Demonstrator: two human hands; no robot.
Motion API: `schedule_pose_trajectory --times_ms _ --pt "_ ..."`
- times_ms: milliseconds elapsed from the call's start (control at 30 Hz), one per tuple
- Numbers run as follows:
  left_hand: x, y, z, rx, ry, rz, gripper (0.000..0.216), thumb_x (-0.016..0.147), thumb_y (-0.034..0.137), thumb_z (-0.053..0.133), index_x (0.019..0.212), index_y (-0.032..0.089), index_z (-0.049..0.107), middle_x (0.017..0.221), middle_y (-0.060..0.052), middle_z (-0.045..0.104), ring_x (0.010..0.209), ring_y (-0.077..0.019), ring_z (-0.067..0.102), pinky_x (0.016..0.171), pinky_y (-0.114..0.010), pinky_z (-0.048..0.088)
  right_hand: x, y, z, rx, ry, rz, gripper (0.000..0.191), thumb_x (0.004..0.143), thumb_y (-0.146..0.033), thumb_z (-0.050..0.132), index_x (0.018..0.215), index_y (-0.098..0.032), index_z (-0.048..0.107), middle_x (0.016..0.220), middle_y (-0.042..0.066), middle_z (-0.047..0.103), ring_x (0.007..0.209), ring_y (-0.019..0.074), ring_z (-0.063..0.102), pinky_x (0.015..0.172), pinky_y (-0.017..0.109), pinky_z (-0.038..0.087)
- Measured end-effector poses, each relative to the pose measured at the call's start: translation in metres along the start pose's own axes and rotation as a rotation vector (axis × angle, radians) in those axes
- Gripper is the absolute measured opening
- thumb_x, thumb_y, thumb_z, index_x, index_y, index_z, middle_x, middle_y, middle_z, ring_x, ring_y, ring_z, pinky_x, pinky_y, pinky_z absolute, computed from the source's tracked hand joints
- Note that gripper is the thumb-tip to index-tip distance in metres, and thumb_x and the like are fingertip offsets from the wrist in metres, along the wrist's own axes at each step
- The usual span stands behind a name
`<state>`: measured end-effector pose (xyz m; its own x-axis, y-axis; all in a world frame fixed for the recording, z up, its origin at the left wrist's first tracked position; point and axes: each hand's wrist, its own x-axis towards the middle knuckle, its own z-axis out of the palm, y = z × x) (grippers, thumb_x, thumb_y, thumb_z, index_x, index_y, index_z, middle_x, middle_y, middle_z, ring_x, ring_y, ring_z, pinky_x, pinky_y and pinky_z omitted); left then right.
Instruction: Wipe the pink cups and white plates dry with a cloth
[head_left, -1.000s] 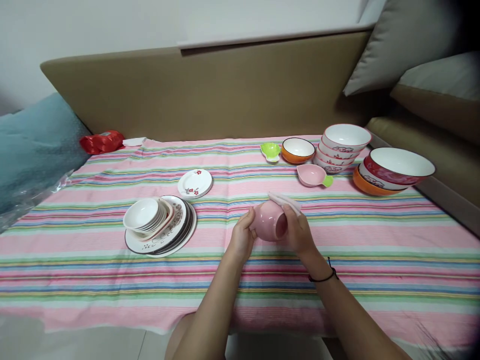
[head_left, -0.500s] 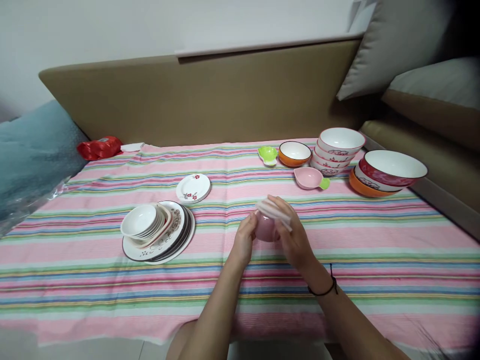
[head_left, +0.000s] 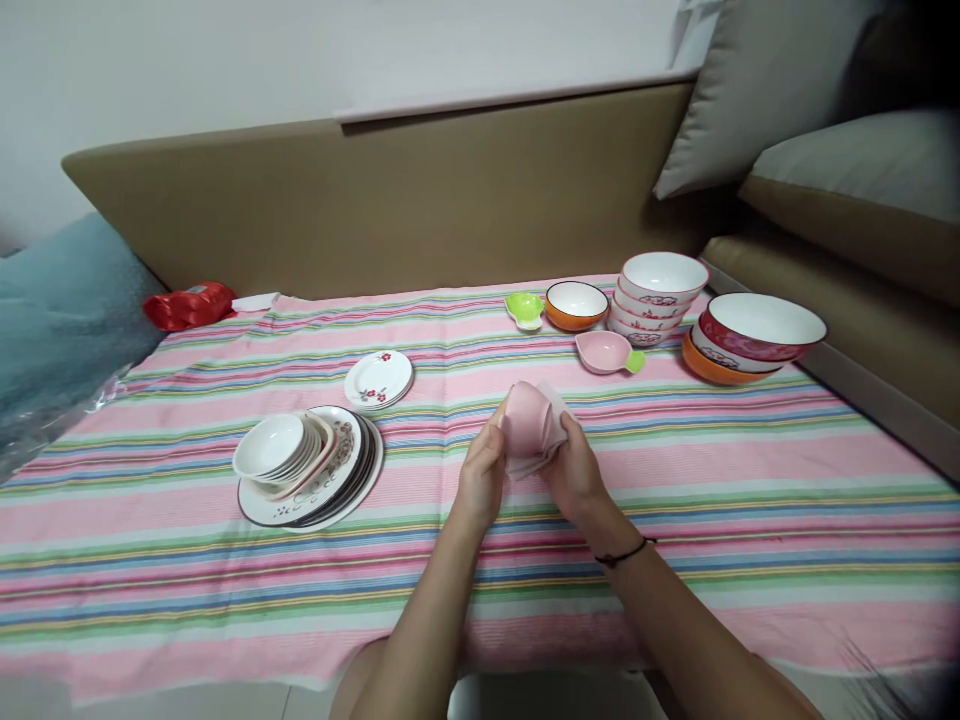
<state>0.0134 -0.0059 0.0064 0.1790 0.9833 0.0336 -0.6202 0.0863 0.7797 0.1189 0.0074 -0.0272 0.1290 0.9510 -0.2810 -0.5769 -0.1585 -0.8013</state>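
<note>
Gripping pink cup (head_left: 525, 418) in left hand (head_left: 480, 482) | right hand (head_left: 576, 478) clasps cloth (head_left: 556, 432) against it | base up

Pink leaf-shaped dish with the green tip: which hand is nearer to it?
Right. The right hand lies in front of the pink leaf-shaped dish, slightly left, not touching; the left hand is farther left, beyond the pink ceramic cup both hold.

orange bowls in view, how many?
2. A small orange bowl beside the green dish, and a large orange bowl at the bottom of the right stack, under the red bowl. Others could be hidden inside stacks.
</note>
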Motion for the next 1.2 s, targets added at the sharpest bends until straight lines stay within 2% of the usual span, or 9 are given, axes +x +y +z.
schedule_pose_trajectory --times_ms 100,200,333,533,600,733,900,1067,1200 --pt "-0.001 0.001 0.004 0.084 -0.143 -0.030 0.045 0.082 0.037 0.065 0.123 0.020 0.063 0.122 -0.005 0.064 0.123 -0.0251 0.050 0.103 -0.031 0.036 0.005 -0.006 -0.002 0.122 0.033 0.072 0.043 0.086 -0.050 0.044 0.106 -0.020 0.068 0.107 0.006 0.073 0.101 0.0269 0.067 0.080 0.039 0.057" --pt "-0.003 0.000 0.008 0.233 -0.179 -0.115 0.049 0.074 0.030 0.072 0.121 0.020 0.064 0.103 -0.005 0.069 0.105 -0.0248 0.058 0.092 -0.031 0.042 0.011 -0.010 -0.008 0.099 0.035 -0.053 0.043 0.084 -0.051 0.045 0.100 -0.020 0.068 0.098 0.004 0.074 0.100 0.0265 0.067 0.085 0.040 0.055" --pt "-0.005 -0.004 0.006 0.304 -0.109 -0.190 0.036 0.072 0.037 0.073 0.099 0.015 0.070 0.081 -0.004 0.066 0.079 -0.0191 0.057 0.074 -0.027 0.043 0.007 -0.015 -0.011 -0.184 -0.020 -0.359 0.045 0.088 -0.050 0.043 0.109 -0.018 0.067 0.112 0.005 0.070 0.122 0.0252 0.055 0.108 0.043 0.039" --pt "-0.009 0.004 -0.004 0.266 -0.054 -0.055 0.032 0.063 0.032 0.079 0.089 0.016 0.070 0.081 -0.002 0.065 0.077 -0.0161 0.055 0.076 -0.026 0.041 -0.020 -0.025 -0.003 -0.772 -0.402 -0.902 0.043 0.093 -0.042 0.044 0.130 -0.027 0.057 0.148 0.002 0.044 0.141 0.0250 0.031 0.119 0.048 0.020" --pt "-0.013 0.014 -0.003 0.297 -0.114 -0.008 0.031 0.064 0.032 0.078 0.089 0.015 0.070 0.080 -0.003 0.064 0.080 -0.0173 0.055 0.079 -0.027 0.041 -0.025 -0.028 0.000 -0.775 -0.403 -0.932 0.043 0.095 -0.041 0.041 0.133 -0.028 0.054 0.150 0.001 0.041 0.143 0.0251 0.027 0.119 0.049 0.019" --pt "-0.025 0.038 0.008 0.380 -0.199 0.023 0.033 0.062 0.034 0.079 0.087 0.014 0.071 0.079 -0.004 0.063 0.077 -0.0179 0.054 0.077 -0.028 0.041 -0.035 -0.039 0.002 -0.629 -0.287 -0.834 0.049 0.098 -0.040 0.032 0.144 -0.027 0.039 0.148 0.005 0.043 0.139 0.0236 0.036 0.116 0.048 0.029" --pt "-0.049 0.050 0.029 0.418 -0.099 0.069 0.027 0.058 0.034 0.080 0.071 0.016 0.065 0.060 0.001 0.054 0.067 -0.0160 0.049 0.065 -0.027 0.040 -0.070 -0.058 0.003 -1.012 -0.503 -1.091 0.047 0.093 -0.041 0.043 0.140 -0.036 0.045 0.155 -0.002 0.032 0.147 0.0304 0.014 0.117 0.062 0.004" --pt "-0.088 0.044 0.039 0.406 -0.114 0.080 0.030 0.061 0.037 0.079 0.073 0.015 0.061 0.056 0.004 0.045 0.057 -0.0108 0.039 0.056 -0.023 0.033 -0.114 -0.060 0.001 -0.889 -0.405 -1.036 0.048 0.098 -0.034 0.032 0.145 -0.033 0.037 0.157 0.000 0.027 0.145 0.0257 0.021 0.116 0.053 0.025" --pt "-0.123 0.047 0.046 0.425 -0.104 0.078 0.031 0.065 0.037 0.076 0.069 0.016 0.052 0.054 0.008 0.035 0.050 -0.0066 0.025 0.049 -0.022 0.020 -0.146 -0.067 -0.001 -1.095 -0.582 -1.134 0.046 0.094 -0.035 0.041 0.139 -0.036 0.046 0.153 -0.002 0.036 0.146 0.0301 0.016 0.117 0.062 0.011"
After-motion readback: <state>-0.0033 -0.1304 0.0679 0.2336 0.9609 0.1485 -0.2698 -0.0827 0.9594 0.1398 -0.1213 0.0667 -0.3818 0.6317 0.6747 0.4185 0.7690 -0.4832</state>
